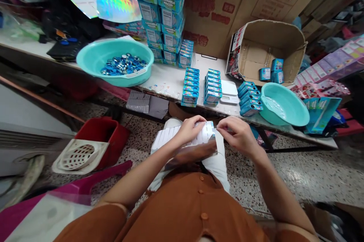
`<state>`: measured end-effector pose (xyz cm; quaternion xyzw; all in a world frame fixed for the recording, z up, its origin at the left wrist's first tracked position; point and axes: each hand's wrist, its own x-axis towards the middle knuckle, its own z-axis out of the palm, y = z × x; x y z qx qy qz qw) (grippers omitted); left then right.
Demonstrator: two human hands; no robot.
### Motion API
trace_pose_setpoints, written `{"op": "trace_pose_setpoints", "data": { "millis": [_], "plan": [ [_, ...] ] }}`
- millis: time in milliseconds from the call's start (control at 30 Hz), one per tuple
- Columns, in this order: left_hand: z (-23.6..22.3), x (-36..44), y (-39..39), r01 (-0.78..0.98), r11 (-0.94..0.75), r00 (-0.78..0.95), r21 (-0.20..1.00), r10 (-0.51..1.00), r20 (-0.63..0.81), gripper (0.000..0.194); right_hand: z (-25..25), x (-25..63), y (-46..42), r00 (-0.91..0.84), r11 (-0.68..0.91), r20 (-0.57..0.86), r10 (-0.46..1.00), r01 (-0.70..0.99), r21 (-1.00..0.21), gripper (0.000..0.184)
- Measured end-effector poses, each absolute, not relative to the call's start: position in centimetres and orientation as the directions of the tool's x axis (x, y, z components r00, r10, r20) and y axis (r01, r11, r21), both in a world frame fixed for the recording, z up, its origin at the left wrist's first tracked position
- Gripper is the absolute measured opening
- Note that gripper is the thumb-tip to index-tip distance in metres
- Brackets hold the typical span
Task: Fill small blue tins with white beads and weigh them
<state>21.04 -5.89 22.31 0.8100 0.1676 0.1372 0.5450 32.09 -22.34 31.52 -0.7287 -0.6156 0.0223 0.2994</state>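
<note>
White packet [202, 132] clamped between left hand [189, 130] and right hand [237, 135], blue boxes [190, 92] beyond.

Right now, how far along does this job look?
Done looks like the stacked blue boxes on the table. In hand: a white pack between your left hand and right hand. Left, probably: a few boxes in the carton.

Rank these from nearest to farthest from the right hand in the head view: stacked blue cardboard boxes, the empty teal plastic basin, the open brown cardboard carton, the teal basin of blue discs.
From the right hand:
1. Stacked blue cardboard boxes: ahead, table edge.
2. Empty teal plastic basin: ahead right, on the table.
3. Open brown cardboard carton: behind that basin.
4. Teal basin of blue discs: far left.
</note>
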Motion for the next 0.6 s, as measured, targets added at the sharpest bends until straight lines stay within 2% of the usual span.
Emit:
{"op": "trace_pose_setpoints", "data": {
  "millis": [100, 200, 333, 467, 533, 600],
  "plan": [
    [20.9, 21.0, -4.5, 0.168, -0.374, 0.882, 0.912, 0.47, 0.03, 0.021, 32.6, 32.0, -22.0, 0.357, -0.137, 0.328, 0.874, 0.83, -0.541, 0.01],
    [19.5, 20.8, -3.3, 0.233, -0.441, 0.848, 0.867, 0.528, 0.041, 0.022, 33.7, 32.3, -22.0, 0.518, -0.196, 0.326, 0.791, 0.719, -0.667, 0.013],
    [17.7, 20.6, -3.7, 0.261, -0.487, 0.853, 0.834, 0.521, 0.037, 0.023, 34.3, 33.0, -22.2, 0.643, -0.171, 0.255, 0.722, 0.524, -0.835, 0.017],
    [16.9, 20.3, -6.6, 0.118, -0.512, 0.948, 0.851, 0.312, 0.056, 0.023, 34.0, 33.7, -22.3, 0.676, -0.124, 0.196, 0.71, 0.395, -0.91, 0.022],
    [16.7, 20.2, -8.2, 0.039, -0.53, 0.985, 0.847, 0.163, 0.057, 0.023, 33.8, 33.8, -22.3, 0.682, -0.135, 0.211, 0.701, 0.417, -0.899, 0.023],
    [16.5, 20.0, -9.4, -0.023, -0.566, 0.996, 0.824, 0.054, 0.066, 0.022, 33.9, 33.6, -22.2, 0.678, -0.176, 0.263, 0.686, 0.506, -0.845, 0.02]
  ]
}}
